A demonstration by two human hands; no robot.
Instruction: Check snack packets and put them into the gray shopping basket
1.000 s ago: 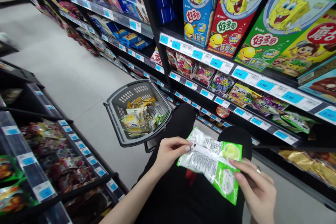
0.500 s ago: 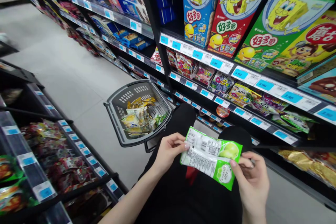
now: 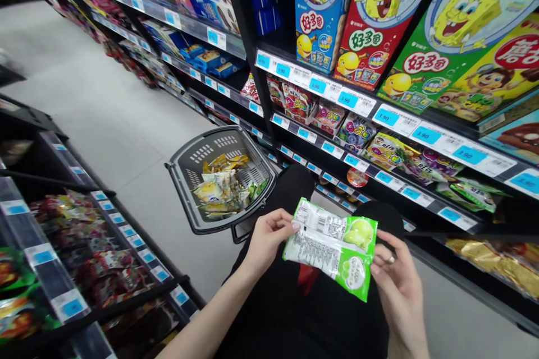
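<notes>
Green-and-white plastic snack packet [image 3: 330, 244], printed back face up, held over my lap between both hands. My left hand [image 3: 267, 238] pinches its left edge with thumb and fingertips; my right hand [image 3: 396, 283] grips the right end, fingers curled behind it. Grey plastic shopping basket [image 3: 191, 165] on the floor just ahead of my knees, part full of yellow and green packets. Black shelf [image 3: 421, 134] of sweets to my right.
</notes>
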